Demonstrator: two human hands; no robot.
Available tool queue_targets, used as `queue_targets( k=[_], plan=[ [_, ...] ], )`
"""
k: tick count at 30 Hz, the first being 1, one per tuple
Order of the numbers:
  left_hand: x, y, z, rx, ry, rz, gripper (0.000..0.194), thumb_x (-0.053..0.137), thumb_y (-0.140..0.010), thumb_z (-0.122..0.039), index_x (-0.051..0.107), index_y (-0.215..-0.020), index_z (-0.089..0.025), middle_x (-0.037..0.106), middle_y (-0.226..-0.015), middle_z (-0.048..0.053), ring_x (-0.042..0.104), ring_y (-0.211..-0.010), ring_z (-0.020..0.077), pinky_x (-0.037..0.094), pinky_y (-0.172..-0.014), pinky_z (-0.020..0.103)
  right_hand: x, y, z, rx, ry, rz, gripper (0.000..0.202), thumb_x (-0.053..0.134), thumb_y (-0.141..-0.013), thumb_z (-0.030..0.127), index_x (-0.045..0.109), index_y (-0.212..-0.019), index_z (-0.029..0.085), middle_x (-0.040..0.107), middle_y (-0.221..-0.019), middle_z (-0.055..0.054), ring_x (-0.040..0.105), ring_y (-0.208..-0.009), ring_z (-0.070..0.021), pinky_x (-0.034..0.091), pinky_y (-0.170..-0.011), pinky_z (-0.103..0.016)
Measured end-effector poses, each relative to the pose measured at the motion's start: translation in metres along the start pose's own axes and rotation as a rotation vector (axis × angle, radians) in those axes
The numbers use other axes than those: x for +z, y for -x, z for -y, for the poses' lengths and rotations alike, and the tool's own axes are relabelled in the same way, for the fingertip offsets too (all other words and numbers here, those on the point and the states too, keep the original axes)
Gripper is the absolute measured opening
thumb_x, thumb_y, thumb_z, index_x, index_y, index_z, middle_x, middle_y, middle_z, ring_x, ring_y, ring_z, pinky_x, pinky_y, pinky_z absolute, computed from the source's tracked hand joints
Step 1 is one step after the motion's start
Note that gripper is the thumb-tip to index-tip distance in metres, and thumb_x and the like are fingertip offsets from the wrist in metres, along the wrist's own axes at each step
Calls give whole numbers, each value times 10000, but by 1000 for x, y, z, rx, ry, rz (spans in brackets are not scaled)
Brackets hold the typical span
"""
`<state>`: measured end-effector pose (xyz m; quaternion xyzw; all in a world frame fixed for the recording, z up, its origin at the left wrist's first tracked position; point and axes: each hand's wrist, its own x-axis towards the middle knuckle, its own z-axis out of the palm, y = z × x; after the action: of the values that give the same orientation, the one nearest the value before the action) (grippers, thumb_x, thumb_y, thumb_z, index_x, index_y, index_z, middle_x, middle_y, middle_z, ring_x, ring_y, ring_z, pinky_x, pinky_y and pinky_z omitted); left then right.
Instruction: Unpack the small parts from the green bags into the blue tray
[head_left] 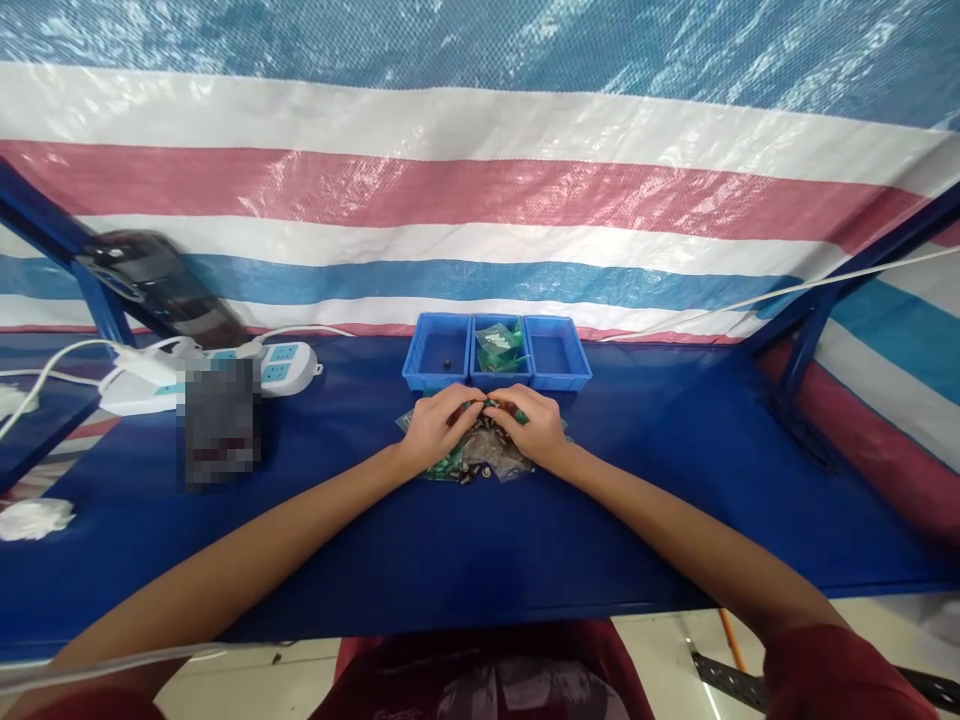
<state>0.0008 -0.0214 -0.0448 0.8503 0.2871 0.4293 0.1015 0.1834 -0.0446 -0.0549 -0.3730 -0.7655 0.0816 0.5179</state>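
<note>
My left hand (441, 425) and my right hand (535, 425) meet over a small pile on the table, thumbs and forefingers pinched close together. Whatever sits between the fingertips is too small to make out. Beneath them lie clear and greenish plastic bags (491, 455) with small dark and metallic parts (469, 472) spilling toward me. Just beyond my hands stand three joined blue bins. The left bin (428, 360) has one small dark piece in it. Green plastic packets with pale pieces (501, 345) fill the middle bin (498, 381). No contents show in the right bin (559, 360).
On the left, a white power strip (292, 370) with plugs and cables lies behind a blurred dark object (220, 425). A dark cylindrical object (161, 280) leans by the blue frame. White crumpled material (36, 519) rests at the left edge of the blue table (660, 430).
</note>
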Motion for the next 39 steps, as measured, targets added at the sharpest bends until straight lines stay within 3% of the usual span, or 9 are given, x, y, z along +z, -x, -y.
queue_targets(
  k=[14,19,25,28,34,39],
  plan=[
    [1,1,1,15,-8,-11,162,489,-931,-246,614,-993,-164,660,-826,40,549,-582,87,440,-581,201,-2,2,1,36,-9,-4,219,427,-952,259,614,-1037,185,690,-932,-78,659,-829,-176,529,-760,-296],
    [0,1,1,20,-13,-12,140,495,-927,-227,607,-988,-170,657,-829,32,555,-579,80,428,-556,189,-2,2,4,81,-27,7,207,435,-946,278,608,-997,177,684,-851,-61,658,-715,-157,527,-692,-267],
    [-1,1,2,47,-34,-28,133,495,-927,-223,604,-981,-168,653,-814,27,554,-572,81,439,-563,196,1,0,4,30,-25,-44,160,485,-924,288,606,-949,187,630,-910,-83,609,-692,-150,528,-655,-280],
    [-2,0,1,42,-32,-29,140,491,-929,-232,604,-979,-167,651,-813,27,547,-568,80,439,-562,197,1,-1,4,17,-6,-57,150,491,-921,271,613,-934,184,607,-823,-66,581,-663,-150,511,-631,-282],
    [1,1,0,17,-31,-14,147,502,-924,-245,613,-979,-166,655,-824,32,558,-615,93,450,-620,207,-2,2,2,-6,-1,-36,134,497,-912,225,620,-945,184,641,-805,-55,597,-691,-150,509,-669,-280],
    [3,1,2,9,-6,-4,138,524,-914,-236,605,-1006,-172,649,-818,23,516,-549,72,432,-568,192,-1,4,1,4,-2,-47,130,505,-907,207,627,-950,187,674,-855,-56,619,-706,-143,523,-691,-275]
  ],
)
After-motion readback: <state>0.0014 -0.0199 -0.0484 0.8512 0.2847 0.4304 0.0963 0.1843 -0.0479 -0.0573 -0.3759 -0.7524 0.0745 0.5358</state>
